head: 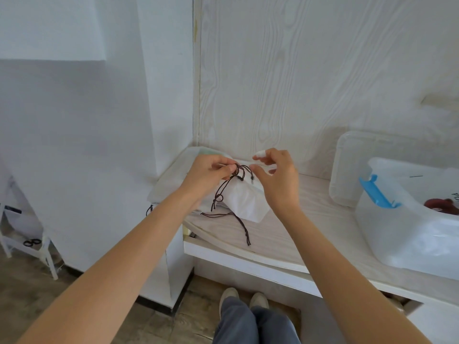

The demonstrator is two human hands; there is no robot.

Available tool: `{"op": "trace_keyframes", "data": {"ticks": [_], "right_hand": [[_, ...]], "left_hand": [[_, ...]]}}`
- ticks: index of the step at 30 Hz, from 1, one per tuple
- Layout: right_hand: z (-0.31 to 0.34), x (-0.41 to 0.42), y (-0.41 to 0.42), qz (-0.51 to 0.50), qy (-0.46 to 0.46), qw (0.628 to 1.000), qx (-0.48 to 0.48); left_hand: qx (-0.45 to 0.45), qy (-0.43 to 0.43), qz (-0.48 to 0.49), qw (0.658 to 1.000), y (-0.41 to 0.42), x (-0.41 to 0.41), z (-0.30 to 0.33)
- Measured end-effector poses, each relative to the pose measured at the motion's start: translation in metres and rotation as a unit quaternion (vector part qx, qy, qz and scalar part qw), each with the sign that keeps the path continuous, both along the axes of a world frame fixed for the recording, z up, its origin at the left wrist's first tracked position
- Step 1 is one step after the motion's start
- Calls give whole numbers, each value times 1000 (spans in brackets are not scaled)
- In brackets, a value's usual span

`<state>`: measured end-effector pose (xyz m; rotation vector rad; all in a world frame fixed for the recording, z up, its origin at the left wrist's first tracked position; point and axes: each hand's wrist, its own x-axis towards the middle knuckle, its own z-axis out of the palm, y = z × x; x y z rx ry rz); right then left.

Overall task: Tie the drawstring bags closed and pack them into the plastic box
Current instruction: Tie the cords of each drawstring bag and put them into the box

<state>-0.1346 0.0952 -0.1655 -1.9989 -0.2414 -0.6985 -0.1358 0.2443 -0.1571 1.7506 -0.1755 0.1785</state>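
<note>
- My left hand point(207, 173) — fingers curled, thumb and forefinger pinching the dark brown drawstring point(242, 173) at the gathered mouth of a white drawstring bag point(244, 199).
- My right hand point(278, 177) — raised just right of the knot, fingers loosely bent and spread, thumb tip close to the cord; whether it actually touches the cord I cannot tell. A pale wrap shows on the tip of one of its fingers point(260, 153).
- White drawstring bag — lying on the shelf point(285, 234), its mouth lifted up between my two hands, its body sloping down toward the near right.
- Drawstring — looped and knotted at the bag's mouth; loose knotted ends hang down over the bag below my left wrist.
- Second cord point(242, 225) — same dark brown, trailing flat across the shelf toward its front edge, ending in small knots.
- More white bags point(171, 180) — a flat pile under and behind the held one, at the left end of the shelf against the wall corner.
- Plastic box point(402, 229) — translucent, blue latch point(377, 192) on its near-left side, standing on the shelf well to the right of my hands; white cloth and something dark red point(439, 204) lie inside.
- Clear lid point(347, 170) — propped against the wall just behind the box.
</note>
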Motion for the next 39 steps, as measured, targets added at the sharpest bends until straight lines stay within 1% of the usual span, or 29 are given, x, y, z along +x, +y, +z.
{"op": "trace_keyframes", "data": {"ticks": [2,6,9,13,15,19,24,30,32,34,37,39], "right_hand": [[-2,-3,0,-13,-25,999,-41],[-5,-8,5,-3,-13,995,-99],[-6,-7,11,-16,19,995,-100],[-9,-4,17,-29,53,995,-80],[-6,-4,19,-19,69,996,-51],[-1,-3,19,29,126,990,49],[1,-6,14,66,182,974,116],[5,-7,4,103,221,949,199],[6,-7,1,118,242,929,255],[5,-5,-4,142,264,896,326],[1,-5,-7,168,292,867,367],[-2,-4,-8,177,301,858,377]], "left_hand": [[-7,7,3,1000,-1,1,-1],[-16,9,5,1000,-4,3,-2],[-19,0,19,1000,-4,3,-2],[-33,-1,12,999,-5,0,-1],[-49,5,8,999,-4,-1,-1],[-60,18,7,998,-1,0,-4],[-46,8,3,999,2,-1,-5],[-71,-7,17,997,3,0,-7],[-85,-19,34,996,3,0,-8],[-92,-31,44,994,3,1,-9],[-76,-35,46,995,2,1,-12],[-73,-32,47,996,2,2,-13]]}}
